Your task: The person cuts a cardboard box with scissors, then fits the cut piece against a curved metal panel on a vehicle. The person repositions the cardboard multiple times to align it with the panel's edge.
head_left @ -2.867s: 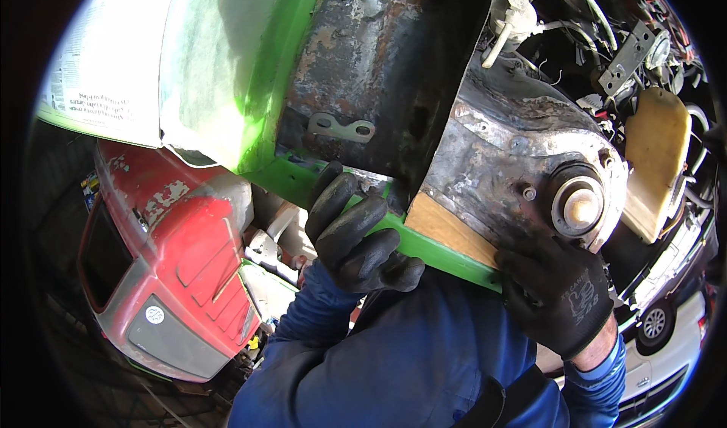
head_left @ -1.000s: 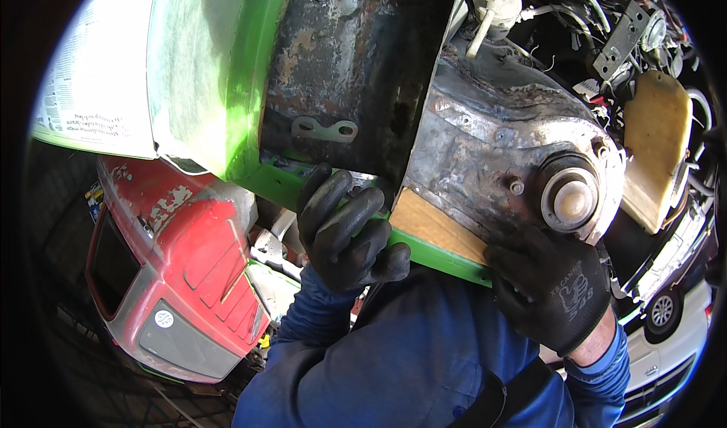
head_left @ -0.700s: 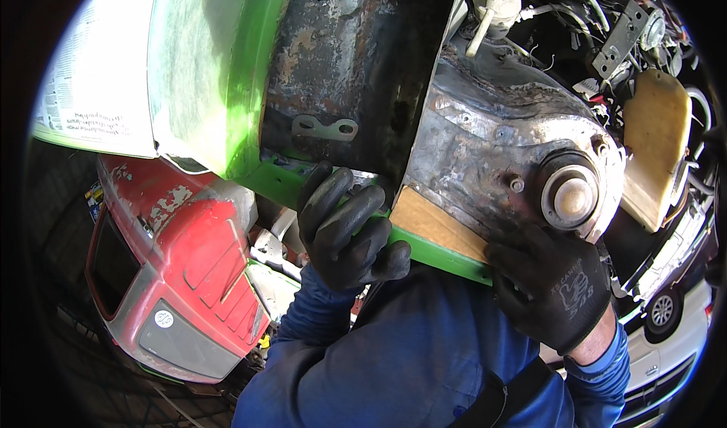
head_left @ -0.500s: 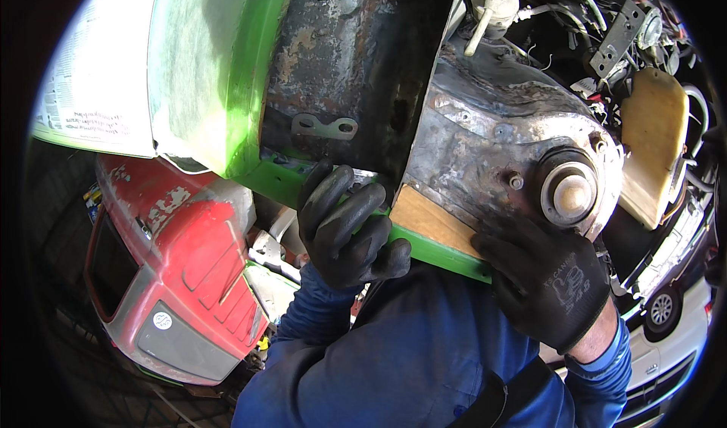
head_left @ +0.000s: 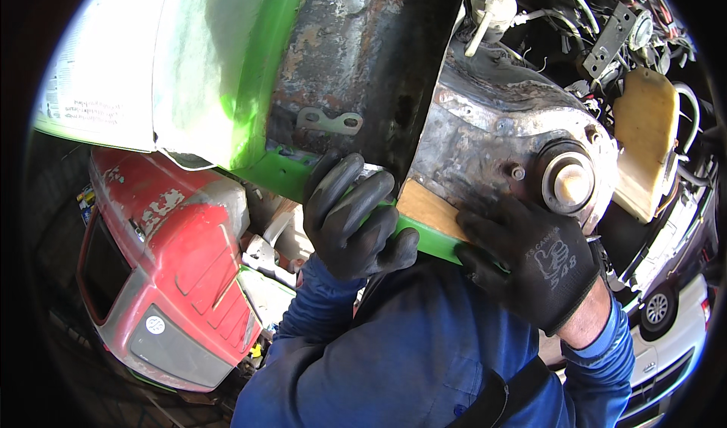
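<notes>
Both my hands wear black gloves and sit at a green-painted metal panel (head_left: 266, 172), whose edge runs across in front of my chest. My left hand (head_left: 354, 220) is curled around that edge, fingers over the top and thumb on the near side. Farther right, my right hand (head_left: 534, 265) grips the same edge, its thumb low against the green face and its fingers on top. Between the hands, a flat tan piece (head_left: 430, 208) lies along the inner side of the edge; its material is unclear. Bare, stained metal with a round strut mount (head_left: 568, 182) lies just beyond my right hand.
A slotted metal bracket (head_left: 329, 121) sits in the dark cavity beyond my left hand. Wiring and a yellowed plastic tank (head_left: 644, 140) are at the right. A worn red vehicle cab (head_left: 182, 254) stands at the left, a white car (head_left: 666, 345) at lower right.
My right hand has slid left along the green edge, its thumb now showing against the near face. The left hand keeps its hold. The view has shifted slightly.
</notes>
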### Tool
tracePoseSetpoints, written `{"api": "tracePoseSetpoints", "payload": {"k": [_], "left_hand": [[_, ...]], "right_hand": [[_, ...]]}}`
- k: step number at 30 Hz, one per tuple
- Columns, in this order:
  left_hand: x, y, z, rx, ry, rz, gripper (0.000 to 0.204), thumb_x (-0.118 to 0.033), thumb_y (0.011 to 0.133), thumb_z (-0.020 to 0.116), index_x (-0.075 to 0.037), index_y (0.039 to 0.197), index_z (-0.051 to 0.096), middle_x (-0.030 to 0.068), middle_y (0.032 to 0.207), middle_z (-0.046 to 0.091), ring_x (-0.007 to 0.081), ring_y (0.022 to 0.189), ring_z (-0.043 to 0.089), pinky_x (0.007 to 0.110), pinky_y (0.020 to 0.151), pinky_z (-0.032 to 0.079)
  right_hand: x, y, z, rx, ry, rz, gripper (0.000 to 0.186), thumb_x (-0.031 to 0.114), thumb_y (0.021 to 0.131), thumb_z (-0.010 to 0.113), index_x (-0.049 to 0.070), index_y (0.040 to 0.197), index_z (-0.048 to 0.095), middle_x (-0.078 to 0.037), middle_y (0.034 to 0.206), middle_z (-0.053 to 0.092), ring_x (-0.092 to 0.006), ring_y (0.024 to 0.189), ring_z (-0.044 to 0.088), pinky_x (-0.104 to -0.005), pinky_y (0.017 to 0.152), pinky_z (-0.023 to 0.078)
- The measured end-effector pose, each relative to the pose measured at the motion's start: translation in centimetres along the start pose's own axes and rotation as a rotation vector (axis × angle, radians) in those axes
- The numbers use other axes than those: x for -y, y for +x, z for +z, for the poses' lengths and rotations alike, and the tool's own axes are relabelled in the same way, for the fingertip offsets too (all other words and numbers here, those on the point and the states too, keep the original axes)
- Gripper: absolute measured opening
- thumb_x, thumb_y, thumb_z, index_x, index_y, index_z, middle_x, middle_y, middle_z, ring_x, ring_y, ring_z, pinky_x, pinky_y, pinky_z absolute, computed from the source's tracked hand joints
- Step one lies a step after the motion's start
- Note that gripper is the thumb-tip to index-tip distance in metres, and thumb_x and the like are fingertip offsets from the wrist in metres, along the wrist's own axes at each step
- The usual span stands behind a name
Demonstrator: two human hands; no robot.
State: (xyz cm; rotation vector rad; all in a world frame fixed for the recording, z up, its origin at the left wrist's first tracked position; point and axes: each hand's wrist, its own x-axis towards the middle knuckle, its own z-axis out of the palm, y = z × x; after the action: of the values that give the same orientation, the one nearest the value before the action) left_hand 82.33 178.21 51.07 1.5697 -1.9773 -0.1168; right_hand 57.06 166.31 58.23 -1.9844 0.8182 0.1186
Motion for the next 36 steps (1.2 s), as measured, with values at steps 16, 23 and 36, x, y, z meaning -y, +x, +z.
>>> {"api": "tracePoseSetpoints", "payload": {"k": [16, 23, 36], "left_hand": [[0.5, 0.1, 0.7, -0.083, -0.031, 0.052, 0.015, -0.022, 0.089, 0.076, -0.012, 0.095, 0.066, 0.0103, 0.13, 0.072, 0.0404, 0.131, 0.065, 0.06, 0.111, 0.054], [0.4, 0.5, 0.4, -0.112, -0.082, 0.093, 0.014, -0.006, 0.085, 0.071, -0.005, 0.098, 0.07, 0.0156, 0.13, 0.071, 0.0458, 0.131, 0.065, 0.059, 0.111, 0.054], [0.8, 0.1, 0.1, -0.291, -0.272, 0.015, 0.02, 0.003, 0.089, 0.062, -0.002, 0.107, 0.068, 0.0229, 0.132, 0.068, 0.0475, 0.133, 0.064, 0.057, 0.112, 0.054]], "right_hand": [[0.6, -0.5, 2.7, -0.093, -0.175, -0.023, 0.032, 0.018, 0.09, 0.082, 0.009, 0.12, 0.083, -0.013, 0.126, 0.078, -0.0369, 0.116, 0.073, -0.0466, 0.103, 0.061], [0.3, 0.8, 2.3, -0.051, -0.083, -0.004, 0.03, 0.024, 0.099, 0.072, 0.008, 0.123, 0.082, -0.019, 0.116, 0.078, -0.0375, 0.108, 0.076, -0.0459, 0.096, 0.061], [0.1, 1.3, 2.9, 0.022, 0.01, 0.054, 0.029, 0.007, 0.099, 0.072, 0.002, 0.127, 0.079, -0.017, 0.119, 0.079, -0.0328, 0.109, 0.075, -0.0381, 0.101, 0.058]]}}
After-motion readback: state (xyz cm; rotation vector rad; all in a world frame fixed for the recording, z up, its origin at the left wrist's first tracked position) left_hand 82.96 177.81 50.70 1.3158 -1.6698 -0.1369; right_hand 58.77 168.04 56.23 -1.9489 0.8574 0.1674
